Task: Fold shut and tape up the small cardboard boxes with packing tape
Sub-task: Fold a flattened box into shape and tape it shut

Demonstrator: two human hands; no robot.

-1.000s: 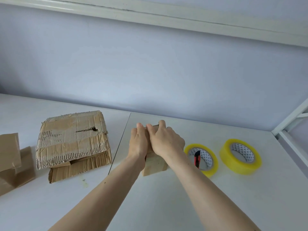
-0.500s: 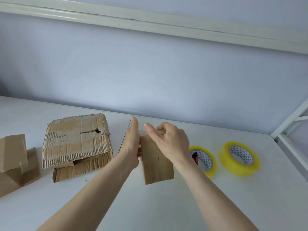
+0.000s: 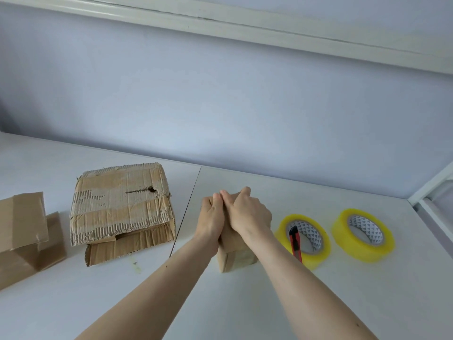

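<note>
A small brown cardboard box [image 3: 236, 258] stands on the white table [image 3: 269, 303] in the middle. My left hand [image 3: 210, 218] lies over its left top edge and my right hand [image 3: 247, 213] over its right top, fingers bent down over the far side. Both hands cover the top, so its flaps are hidden. Two yellow rolls of packing tape lie to the right: the nearer roll [image 3: 318, 256] with a red utility knife [image 3: 295, 244] lying across it, and the farther roll [image 3: 362, 235].
A large worn cardboard box [image 3: 120, 207] sits to the left of the table seam. More small brown boxes [image 3: 22, 231] lie at the far left edge. A wall runs behind the table, and a white frame [image 3: 431, 192] stands at the right.
Half a second ago the box was tilted up between my hands with its broad side showing. Now it is down on the table and both hands lie over its top.
</note>
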